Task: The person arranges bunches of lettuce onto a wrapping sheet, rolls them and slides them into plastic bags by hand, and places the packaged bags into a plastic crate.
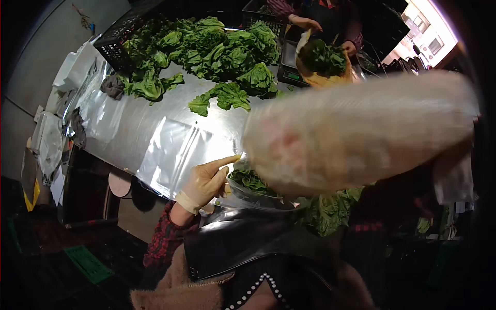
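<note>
My left hand (205, 182), in a pale thin glove, is at the near edge of the metal table (137, 116). It grips the rim of a clear plastic bag (253, 199), its index finger stretched along the opening. Dark leafy greens (248, 178) show inside the bag. A big pale blurred shape, which looks like my gloved right hand (361, 132), fills the right side close to the camera; its fingers cannot be made out. More leafy greens (328, 214) hang below it, and whether that hand holds them is hidden. Flat clear bags (173, 150) lie left of my left hand.
A heap of leafy greens (222, 49) covers the back of the table, beside a black crate (124, 44). Opposite, a person's hands (307, 23) hold a yellowish bag (328, 77) of greens by a scale (292, 75). A dark cloth (112, 87) lies at left.
</note>
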{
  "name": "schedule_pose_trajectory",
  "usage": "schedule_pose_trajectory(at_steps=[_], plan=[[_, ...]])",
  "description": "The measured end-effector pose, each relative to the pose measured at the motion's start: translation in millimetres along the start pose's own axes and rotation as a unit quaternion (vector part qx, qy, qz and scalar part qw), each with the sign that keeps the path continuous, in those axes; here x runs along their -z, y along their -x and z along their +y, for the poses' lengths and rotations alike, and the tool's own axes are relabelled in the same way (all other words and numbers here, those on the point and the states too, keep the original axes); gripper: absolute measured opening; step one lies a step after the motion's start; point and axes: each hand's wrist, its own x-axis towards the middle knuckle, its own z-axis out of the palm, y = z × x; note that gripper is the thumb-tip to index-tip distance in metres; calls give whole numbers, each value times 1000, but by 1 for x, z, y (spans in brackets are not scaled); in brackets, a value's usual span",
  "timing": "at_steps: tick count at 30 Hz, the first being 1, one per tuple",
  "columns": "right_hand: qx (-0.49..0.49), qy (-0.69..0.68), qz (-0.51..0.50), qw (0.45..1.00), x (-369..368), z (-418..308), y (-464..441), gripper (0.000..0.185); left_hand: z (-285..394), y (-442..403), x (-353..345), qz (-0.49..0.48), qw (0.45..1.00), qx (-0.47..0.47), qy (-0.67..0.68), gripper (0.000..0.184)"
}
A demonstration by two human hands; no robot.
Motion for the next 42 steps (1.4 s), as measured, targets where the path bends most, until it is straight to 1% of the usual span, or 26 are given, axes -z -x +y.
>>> schedule_pose_trajectory(at_steps=[2, 3, 6, 8, 9, 10, 11, 12, 13, 14, 15, 16, 17, 19, 20, 22, 23, 26, 31, 33, 35, 36, 38, 39, 40, 42], plan=[[39, 13, 47, 998, -6, 7, -15, 17, -1, 4, 7, -71, 993, 16, 96, 36], [69, 17, 89, 993, -9, 8, -28, 18, -4, 4, 11, -70, 993, 17, 97, 36], [177, 6, 218, 960, -46, 4, -87, 23, -13, 10, 20, -157, 978, -60, 122, 37], [222, -12, 248, 943, -99, 3, -127, 26, -27, 9, 20, -170, 972, -84, 140, 37], [225, -27, 227, 947, -134, 3, -141, 28, -35, 10, 20, -184, 964, -108, 157, 37], [199, -58, 166, 964, -171, 3, -147, 30, -40, 13, 21, -195, 956, -132, 174, 37], [143, -79, 44, 986, -202, 2, -142, 31, -40, 15, 21, -184, 958, -132, 177, 37], [152, -106, -37, 982, -226, 3, -129, 30, -39, 18, 22, -161, 965, -129, 159, 36], [145, -130, -118, 974, -239, 6, -111, 31, -36, 17, 19, -151, 971, -124, 139, 35], [154, -131, -122, 972, -224, -2, -113, 31, -34, 18, 19, -145, 975, -117, 119, 35], [31, -254, -206, 944, -190, -12, -117, 32, -33, 19, 20, -141, 976, -113, 123, 35], [-97, -366, -283, 881, -160, -23, -119, 33, -32, 20, 21, -136, 978, -86, 133, 33], [-97, -367, -287, 880, -142, -32, -118, 33, -30, 21, 21, -132, 979, -61, 142, 32], [-92, -576, -207, 786, -113, -52, -113, 29, -32, 22, 19, -131, 979, -34, 153, 31], [-94, -577, -208, 784, -96, -62, -112, 29, -33, 24, 19, -128, 980, -50, 141, 30], [-100, -638, -274, 712, -71, -82, -113, 26, -34, 26, 20, -122, 983, -83, 113, 28], [-100, -639, -272, 712, -73, -87, -113, 26, -34, 27, 21, -123, 983, -83, 111, 28], [-69, -629, -279, 722, -84, -98, -114, 28, -35, 29, 24, -81, 986, -137, -44, 24], [-43, -561, -310, 766, -71, -102, -115, 30, -28, 34, 11, -23, 980, -149, -128, 21], [10, -621, -285, 730, -53, -85, -105, 25, -15, 38, 5, -31, 986, -144, -84, 20], [76, -670, -205, 710, 8, -45, -89, 19, -15, 40, 3, -33, 988, -140, -59, 20], [124, -756, -108, 633, 22, -20, -70, 19, -22, 39, 3, 7, 982, -169, -82, 20], [189, -811, 76, 549, 58, 35, -23, 27, -34, 38, 4, 82, 962, -226, -130, 21], [204, -822, 178, 501, 73, 63, 3, 32, -36, 38, 3, 78, 962, -227, -129, 21], [205, -827, 264, 452, 81, 88, 26, 37, -38, 37, 1, 143, 940, -259, -170, 23], [159, -840, 358, 376, 71, 129, 66, 14, -40, 34, -4, 271, 875, -319, -244, 27]])
